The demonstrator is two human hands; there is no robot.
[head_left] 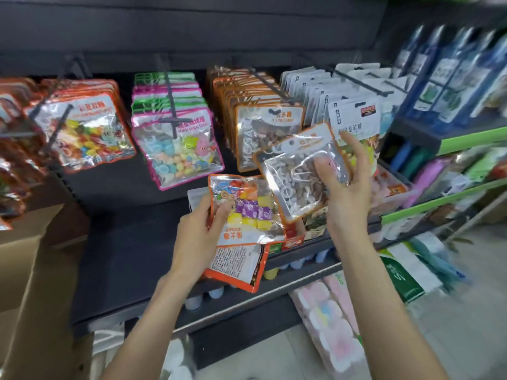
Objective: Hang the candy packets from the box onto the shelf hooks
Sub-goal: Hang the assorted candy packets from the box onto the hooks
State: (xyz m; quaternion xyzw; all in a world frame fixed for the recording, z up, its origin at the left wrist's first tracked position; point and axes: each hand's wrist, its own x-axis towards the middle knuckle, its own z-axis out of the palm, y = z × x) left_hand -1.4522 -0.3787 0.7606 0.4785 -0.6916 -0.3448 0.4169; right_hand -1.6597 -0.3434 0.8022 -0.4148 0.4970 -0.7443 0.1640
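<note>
One candy packet [299, 171] with an orange border and a clear window is held up by the right hand [348, 187]. The thumb is pressed on its front face and the other fingers are curled behind it, so the packet is pinched near its right edge. A small stack of other packets [244, 215], with coloured sweets on the top one, is gripped by the left hand [203, 231], thumb on top and fingers underneath.

The relation that matters is the one between the hang hole of the raised packet and the hook [270, 83] of the matching row [263, 124]. The header of the packet, where the hole is, points up and to the left, and the long axis is tilted, not upright. The hook tip is seen above and slightly left of this header, near but not touching. The matching orange-bordered packets are hung just behind it.

The right hand is judged to be the nearer one to this hook. It is likely that the packet must be turned upright and its hole brought onto the hook tip. The cardboard box [24, 270] is seen at the lower left, well apart from both hands.
</note>
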